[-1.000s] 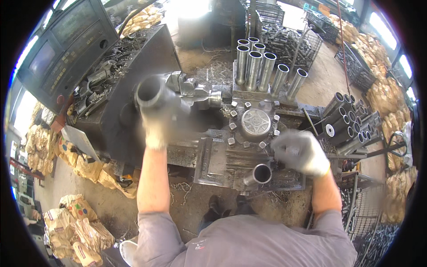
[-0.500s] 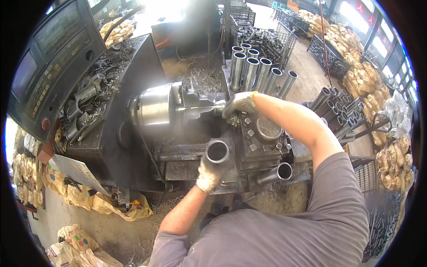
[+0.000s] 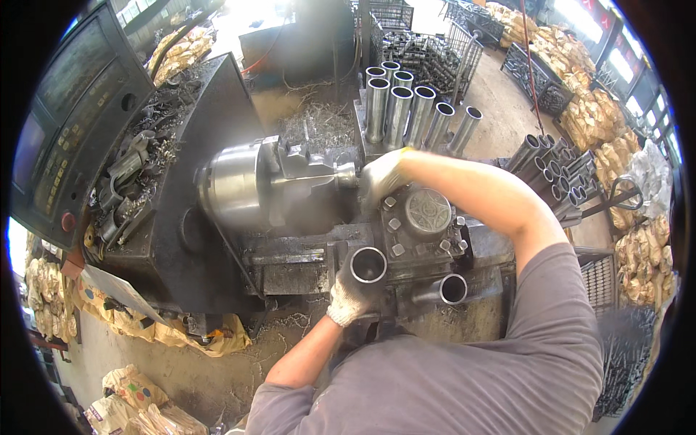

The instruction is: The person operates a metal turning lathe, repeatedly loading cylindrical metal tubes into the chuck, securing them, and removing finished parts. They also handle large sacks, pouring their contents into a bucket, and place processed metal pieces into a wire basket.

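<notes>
My left hand (image 3: 346, 301), in a knitted work glove, is closed around a steel tube (image 3: 367, 265), whose open end faces up toward me. Stretched across the lathe, my gloved right hand (image 3: 383, 175) is at the tool post (image 3: 427, 212), close to the free end of a shiny round metal piece (image 3: 346, 175). Blur and the angle hide its fingers. That piece sticks out from the jaws of the lathe chuck (image 3: 238, 180), which looks blurred. A second steel tube (image 3: 444, 290) lies on the machine, right of the held one.
Several bright tubes (image 3: 400, 109) stand upright behind the tool post. More tubes (image 3: 554, 174) lean in a bundle at the right. A control panel (image 3: 69, 145) rises at the left, beside a ledge of scrap parts (image 3: 123, 174). Sacks (image 3: 591, 130) line the right side.
The whole view has shifted slightly. My left hand has carried the tube a little right and nearer to me. My right hand has turned downward slightly beside the metal piece's end.
</notes>
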